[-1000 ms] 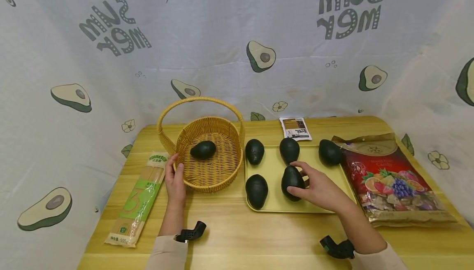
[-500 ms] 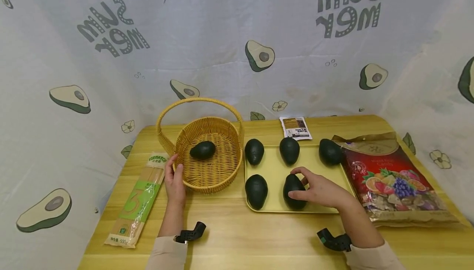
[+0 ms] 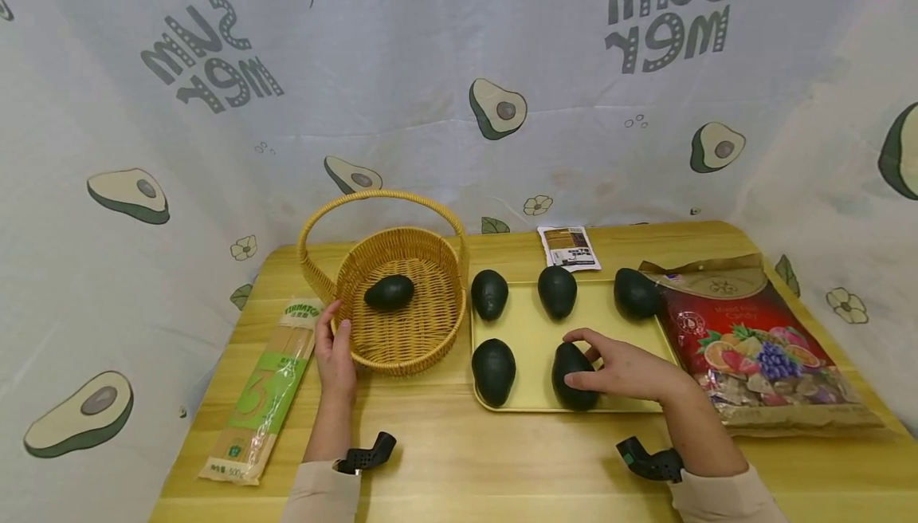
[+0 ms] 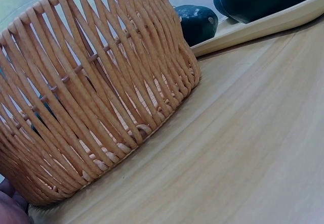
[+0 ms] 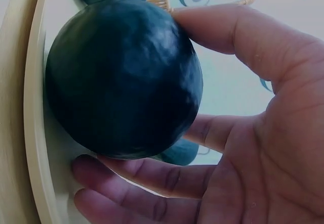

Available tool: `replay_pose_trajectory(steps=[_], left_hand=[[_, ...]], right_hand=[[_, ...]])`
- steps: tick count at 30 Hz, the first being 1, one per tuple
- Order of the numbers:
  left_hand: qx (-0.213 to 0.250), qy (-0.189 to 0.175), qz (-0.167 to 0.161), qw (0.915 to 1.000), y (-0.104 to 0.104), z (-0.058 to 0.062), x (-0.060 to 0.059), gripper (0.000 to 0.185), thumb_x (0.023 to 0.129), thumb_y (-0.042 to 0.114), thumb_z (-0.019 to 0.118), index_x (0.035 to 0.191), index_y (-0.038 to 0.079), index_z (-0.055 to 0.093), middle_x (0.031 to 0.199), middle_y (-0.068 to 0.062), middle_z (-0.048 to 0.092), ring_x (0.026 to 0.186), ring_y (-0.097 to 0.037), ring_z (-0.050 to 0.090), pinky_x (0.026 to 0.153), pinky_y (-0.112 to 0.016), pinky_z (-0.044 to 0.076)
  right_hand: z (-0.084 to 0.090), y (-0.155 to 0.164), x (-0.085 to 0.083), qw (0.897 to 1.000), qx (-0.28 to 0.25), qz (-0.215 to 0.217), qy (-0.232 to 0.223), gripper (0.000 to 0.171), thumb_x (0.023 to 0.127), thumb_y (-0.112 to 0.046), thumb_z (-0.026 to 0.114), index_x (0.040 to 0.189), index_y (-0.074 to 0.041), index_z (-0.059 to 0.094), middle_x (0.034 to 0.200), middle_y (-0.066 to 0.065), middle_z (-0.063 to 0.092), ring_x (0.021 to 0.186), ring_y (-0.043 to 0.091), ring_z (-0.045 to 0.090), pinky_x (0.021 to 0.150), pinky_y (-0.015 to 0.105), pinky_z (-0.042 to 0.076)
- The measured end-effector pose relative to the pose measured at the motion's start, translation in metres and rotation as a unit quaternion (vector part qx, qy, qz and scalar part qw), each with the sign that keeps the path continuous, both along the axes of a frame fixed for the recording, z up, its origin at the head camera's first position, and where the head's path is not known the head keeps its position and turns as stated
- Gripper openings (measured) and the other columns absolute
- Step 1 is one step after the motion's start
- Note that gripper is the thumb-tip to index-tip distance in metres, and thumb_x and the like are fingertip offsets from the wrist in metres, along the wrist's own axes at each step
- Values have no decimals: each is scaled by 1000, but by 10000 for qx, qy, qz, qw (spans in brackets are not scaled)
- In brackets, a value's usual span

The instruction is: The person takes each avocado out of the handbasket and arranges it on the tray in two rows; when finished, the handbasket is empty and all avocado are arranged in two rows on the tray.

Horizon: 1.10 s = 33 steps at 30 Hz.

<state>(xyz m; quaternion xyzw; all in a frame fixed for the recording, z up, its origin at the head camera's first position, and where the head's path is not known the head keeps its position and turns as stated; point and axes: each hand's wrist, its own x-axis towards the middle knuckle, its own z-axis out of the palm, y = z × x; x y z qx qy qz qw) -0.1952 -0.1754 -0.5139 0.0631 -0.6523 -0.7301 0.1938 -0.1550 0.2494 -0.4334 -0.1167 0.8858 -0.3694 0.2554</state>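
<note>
Lower right of the head view: the right hand [image 3: 624, 367] curls thumb and fingers [image 5: 152, 176] round the near-right avocado [image 3: 574, 374], which sits on the tray [image 3: 531, 332] close to its near rim; the wrist view shows the fruit cupped against the palm, still touching the tray. Lower left: the left hand [image 3: 335, 351] rests with relaxed, nearly straight fingers against the outer wall of the basket [image 3: 430, 332], steadying it. Step in hand, as judged: grasping one avocado for lifting. The next move would call for a firm hold, a lift clear of the tray rim, and a path leftward over the basket wall and under its handle, avoiding the neighbouring avocado. Counts, near to far: two hands; one pasta pack [image 3: 265, 391] at lower left; one candy bag [image 3: 753, 348] at right; one tray bearing five avocados; one basket holding one avocado [image 3: 389, 292], six in all; one small sachet [image 3: 570, 247] at the far table edge
</note>
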Motion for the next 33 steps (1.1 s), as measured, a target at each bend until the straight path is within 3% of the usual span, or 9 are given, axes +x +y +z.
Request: replay_pose_trajectory(steps=[9,27,33], left_hand=[[43,24,1,10000,1,1,1,40,108,15,44,146,2,44,161,-11,34,157,-21,16,124,-38,18],[61,16,-10,10000,1,0,0,40,107,13,44,145,2,43,161,-10,33,158,-21,14,126,-43,15],[61,-2,7,10000,1,0,-1,39,108,12,43,146,3,44,160,-7,35,157,-19,18,121,-31,21]], right_hand=[[2,-2,0,9994,269,49,223,76,91,-43,73,151,-10,40,127,26,60,93,22,66,78,38,51],[-1,-11,1,9983,370,-1,448,80,90,-46,74,153,-10,39,127,24,62,96,24,66,79,39,51],[3,-6,2,9982,408,-118,427,81,91,-48,72,154,-9,38,134,30,58,101,28,68,81,40,52]])
